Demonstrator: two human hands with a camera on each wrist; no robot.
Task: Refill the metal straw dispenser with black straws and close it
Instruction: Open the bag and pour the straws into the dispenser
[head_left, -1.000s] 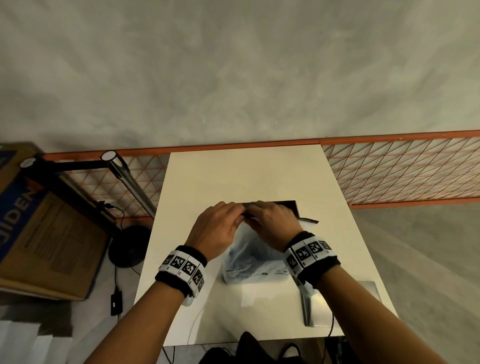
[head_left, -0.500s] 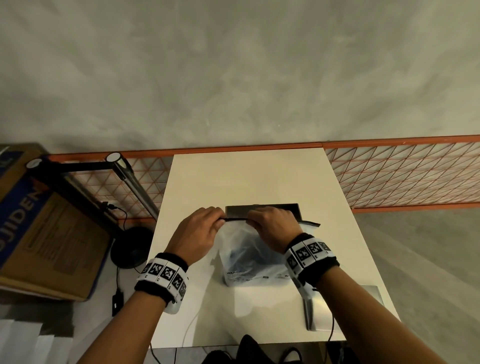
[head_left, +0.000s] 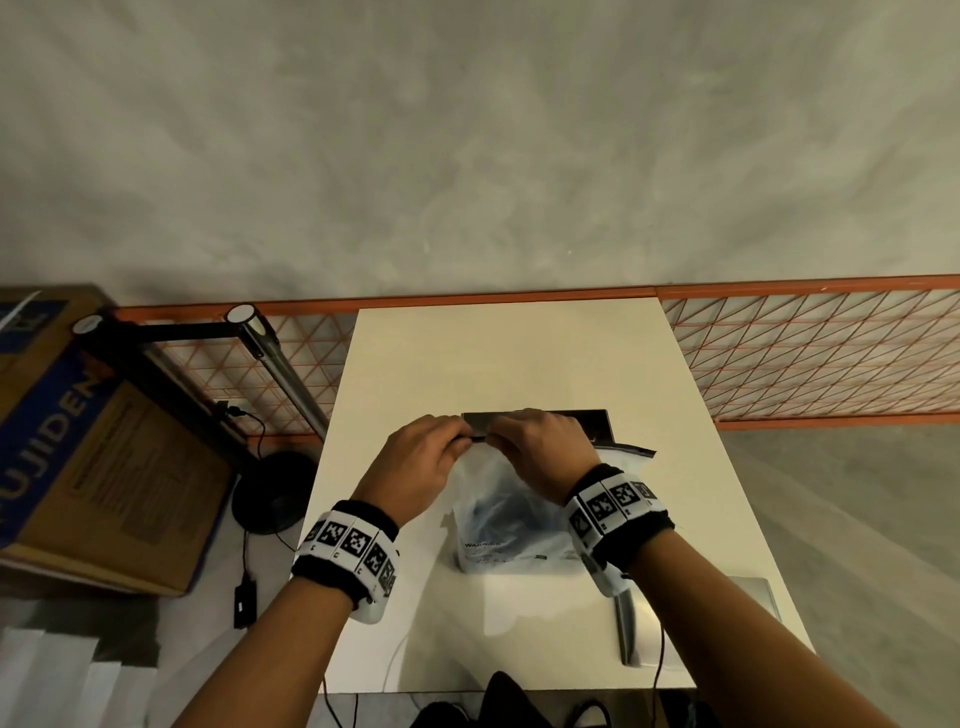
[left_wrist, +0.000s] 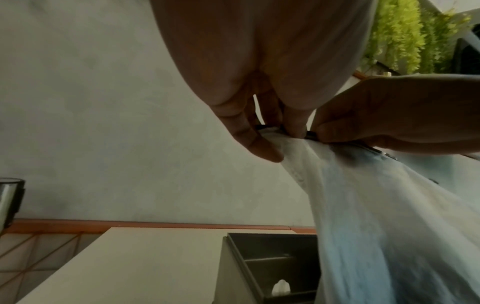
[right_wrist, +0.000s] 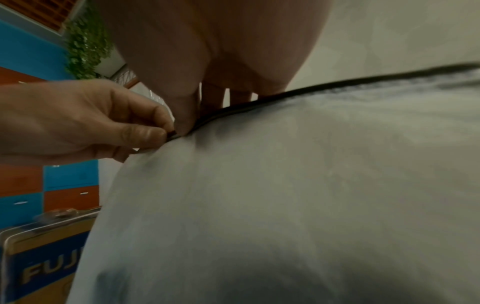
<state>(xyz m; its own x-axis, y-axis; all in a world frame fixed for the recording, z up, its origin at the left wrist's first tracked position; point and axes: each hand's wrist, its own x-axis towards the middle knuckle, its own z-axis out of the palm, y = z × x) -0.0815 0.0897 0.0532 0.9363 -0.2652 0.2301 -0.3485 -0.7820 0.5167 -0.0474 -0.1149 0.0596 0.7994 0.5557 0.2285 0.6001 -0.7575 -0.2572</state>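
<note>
A frosted plastic zip bag (head_left: 506, 512) with dark contents stands on the white table (head_left: 509, 358), held up by its black zip strip (right_wrist: 298, 93). My left hand (head_left: 423, 457) pinches the strip's left end (left_wrist: 310, 134). Close beside it, my right hand (head_left: 540, 447) pinches the same strip. Behind the bag the metal straw dispenser (head_left: 597, 423) sits with its top uncovered; the left wrist view shows its dark inside and a divider (left_wrist: 270, 259). Whether the dark contents are straws cannot be made out through the plastic.
A flat metal lid-like piece (head_left: 649, 623) lies at the table's near right corner. A cardboard box (head_left: 78, 441) and a black stand with a metal tube (head_left: 270, 358) are left of the table. An orange wire fence (head_left: 810, 353) runs behind, before a grey wall.
My left hand slid out to the left along the zip strip, then came back in beside the right hand. The right hand and the bag stayed put.
</note>
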